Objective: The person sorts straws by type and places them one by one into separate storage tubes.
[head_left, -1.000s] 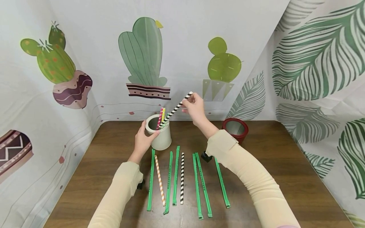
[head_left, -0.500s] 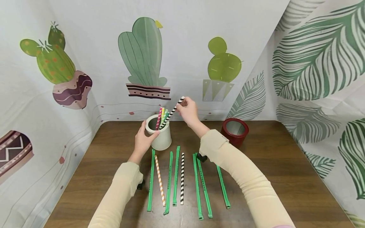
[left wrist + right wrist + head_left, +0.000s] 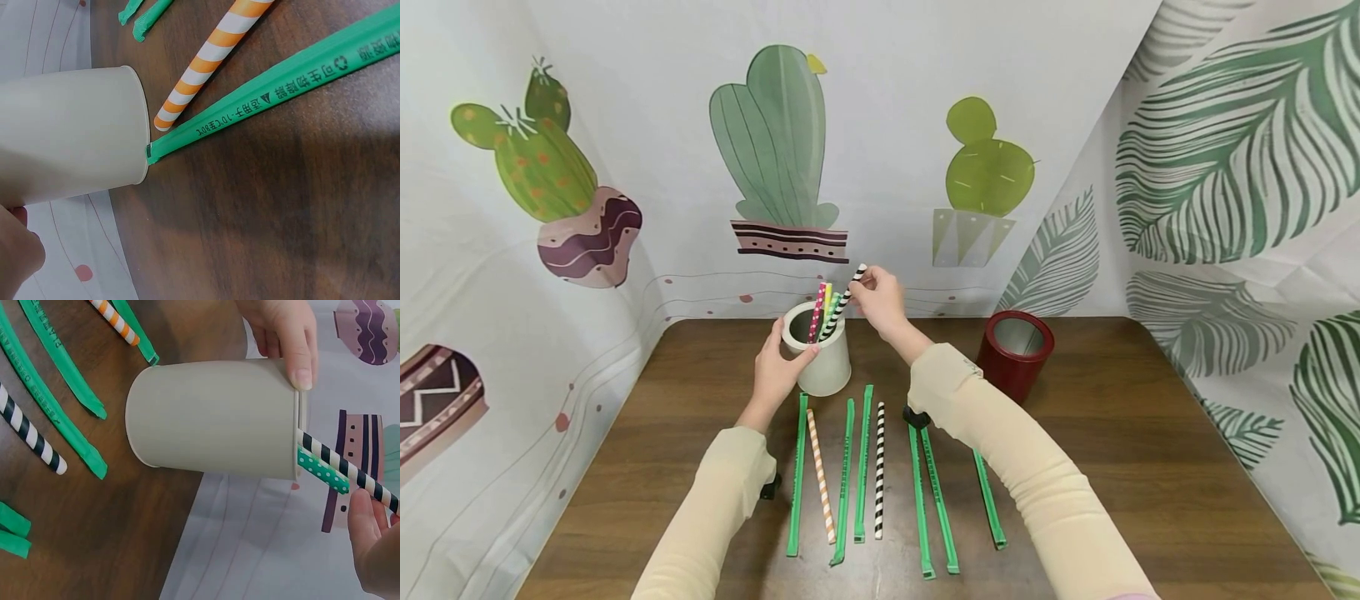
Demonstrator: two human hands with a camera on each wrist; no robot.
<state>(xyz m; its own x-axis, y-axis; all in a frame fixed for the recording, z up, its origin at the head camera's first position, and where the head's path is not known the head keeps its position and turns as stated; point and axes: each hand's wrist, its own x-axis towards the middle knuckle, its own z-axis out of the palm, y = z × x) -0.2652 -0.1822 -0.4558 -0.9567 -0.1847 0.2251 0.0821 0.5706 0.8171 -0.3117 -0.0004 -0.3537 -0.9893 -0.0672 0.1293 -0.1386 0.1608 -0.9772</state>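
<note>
My left hand (image 3: 777,367) grips the white cup (image 3: 824,372) by its rim, thumb in front and fingers on the far left side. Above the cup, my right hand (image 3: 882,302) pinches a black-and-white striped straw (image 3: 844,303) near its top; the straw's lower end is inside the cup, tilted right. A pink dotted straw (image 3: 817,312), a yellow straw (image 3: 828,292) and a green dotted straw (image 3: 324,470) also stand in the cup. In the right wrist view, thumb and fingers (image 3: 364,515) hold the striped straw just past the green one.
On the brown table (image 3: 1112,467) lie several green-wrapped straws (image 3: 797,475), an orange-striped straw (image 3: 822,475) and another black-and-white straw (image 3: 880,471). A red can (image 3: 1017,367) stands at the back right. A patterned cloth (image 3: 880,125) hangs behind the table.
My right hand has moved left and down, bringing the striped straw more upright and deeper into the cup. The left hand stays on the cup.
</note>
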